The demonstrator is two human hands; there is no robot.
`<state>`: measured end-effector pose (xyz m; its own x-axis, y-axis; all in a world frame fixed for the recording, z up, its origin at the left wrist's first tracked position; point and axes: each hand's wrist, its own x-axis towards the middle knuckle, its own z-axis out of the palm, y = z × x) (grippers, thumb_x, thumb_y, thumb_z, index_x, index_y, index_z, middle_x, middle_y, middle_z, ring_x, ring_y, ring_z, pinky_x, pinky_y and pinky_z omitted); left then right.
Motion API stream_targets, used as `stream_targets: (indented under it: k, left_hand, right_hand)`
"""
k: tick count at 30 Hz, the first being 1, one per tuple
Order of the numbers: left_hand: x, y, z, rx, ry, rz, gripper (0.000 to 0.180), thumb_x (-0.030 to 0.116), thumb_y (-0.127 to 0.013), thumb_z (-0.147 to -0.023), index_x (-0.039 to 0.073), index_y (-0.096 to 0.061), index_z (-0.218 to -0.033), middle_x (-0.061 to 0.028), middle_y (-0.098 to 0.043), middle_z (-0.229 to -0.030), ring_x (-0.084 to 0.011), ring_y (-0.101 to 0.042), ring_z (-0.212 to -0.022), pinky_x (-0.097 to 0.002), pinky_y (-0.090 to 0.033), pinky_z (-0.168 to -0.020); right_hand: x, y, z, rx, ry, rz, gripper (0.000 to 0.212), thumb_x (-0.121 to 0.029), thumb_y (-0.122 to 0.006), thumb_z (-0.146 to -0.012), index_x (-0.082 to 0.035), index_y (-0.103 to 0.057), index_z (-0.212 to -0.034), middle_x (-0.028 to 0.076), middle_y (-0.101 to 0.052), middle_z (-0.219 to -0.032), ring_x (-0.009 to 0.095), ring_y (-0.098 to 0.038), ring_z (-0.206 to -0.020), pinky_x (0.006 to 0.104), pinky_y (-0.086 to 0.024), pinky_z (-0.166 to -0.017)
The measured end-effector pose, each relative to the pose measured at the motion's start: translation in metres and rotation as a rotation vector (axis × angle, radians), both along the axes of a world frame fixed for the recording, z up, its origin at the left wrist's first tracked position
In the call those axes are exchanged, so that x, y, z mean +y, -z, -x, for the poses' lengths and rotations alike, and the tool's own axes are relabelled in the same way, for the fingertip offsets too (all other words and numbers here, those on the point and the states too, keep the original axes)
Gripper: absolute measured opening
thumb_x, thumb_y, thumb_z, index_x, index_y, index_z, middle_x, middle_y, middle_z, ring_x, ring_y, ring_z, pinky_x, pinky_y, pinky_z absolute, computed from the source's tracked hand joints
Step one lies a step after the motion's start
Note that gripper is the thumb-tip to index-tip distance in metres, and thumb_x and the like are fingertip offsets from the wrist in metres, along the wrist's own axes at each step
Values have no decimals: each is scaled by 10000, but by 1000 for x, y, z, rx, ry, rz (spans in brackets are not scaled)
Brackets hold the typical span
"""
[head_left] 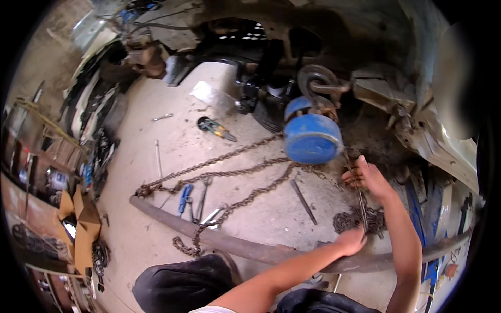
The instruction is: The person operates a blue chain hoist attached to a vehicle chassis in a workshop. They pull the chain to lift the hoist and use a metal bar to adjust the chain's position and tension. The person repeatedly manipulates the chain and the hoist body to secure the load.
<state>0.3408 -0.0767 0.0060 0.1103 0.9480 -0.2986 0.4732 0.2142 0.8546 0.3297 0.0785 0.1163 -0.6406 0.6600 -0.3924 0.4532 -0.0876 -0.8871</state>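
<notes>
Work judged partway: hoist [314,142] hung, load chain [229,155] already round the pipe's [209,237] left end; hand chain [347,223], partly heaped below the hoist, gripped in left hand [353,241], right hand [368,178] loosely open at its strands higher up; what remains cannot be told.

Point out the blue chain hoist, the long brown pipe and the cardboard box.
Blue chain hoist [314,140]: head view, on its rounded housing.
Long brown pipe [250,250]: head view, along its bare length.
Cardboard box [87,225]: head view, on its wall.
</notes>
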Motion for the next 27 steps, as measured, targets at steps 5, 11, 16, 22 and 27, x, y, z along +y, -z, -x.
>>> stream_targets:
  k: [5, 11, 16, 22, 27]
  left_hand:
    - [-8, 18, 39, 308, 313, 171, 413, 257, -560, -812, -65, -537, -1070, -256, -597, -999, -349, -599, -942, -443, -475, -831]
    - [54, 8, 102, -368, -614, -107, 585, 268, -607, -775, -63, -425, -1221, -224, -551, -1134, -300, -544, -1056, -360, -438, -883]
    - [110, -46, 122, -909, -661, -178, 351, 283, -545, -870, 4, -487, -1075, -85, -593, -909, -196, -570, -849, -338, -437, -743]
    - [63, -54, 91, -193, -784, -340, 305, 286, -444, -933, -13, -471, -991, -265, -591, -797, -444, -564, -780, -494, -422, -672]
    - [34, -22, 83, 10, -525, -115, 390, 291, -383, -939, -39, -379, -1147, -309, -589, -841, -466, -567, -776, -535, -441, -692]
  right_hand:
    - [-33, 35, -7, 108, -2, -571, 408, -330, -400, -965, 14, -528, -789, 126, -557, -632, 238, -461, -502, 370, -410, -518]
    - [-21, 102, -138, -585, -251, -375, 402, -303, -436, -920, 14, -614, -750, 213, -612, -731, 355, -597, -719, 421, -453, -687]
    - [-20, 90, -131, -1166, -682, -162, 399, -415, -540, -830, -49, -695, -796, 183, -657, -790, 334, -626, -813, 391, -493, -757]
    - [17, 40, -46, -337, -231, -596, 413, -333, -422, -925, 37, -601, -887, 235, -621, -909, 362, -599, -863, 412, -457, -790]
    - [-21, -7, 46, 186, 54, 285, 677, -594, -304, -926, 19, -589, -905, 103, -626, -793, 182, -581, -720, 319, -475, -721]
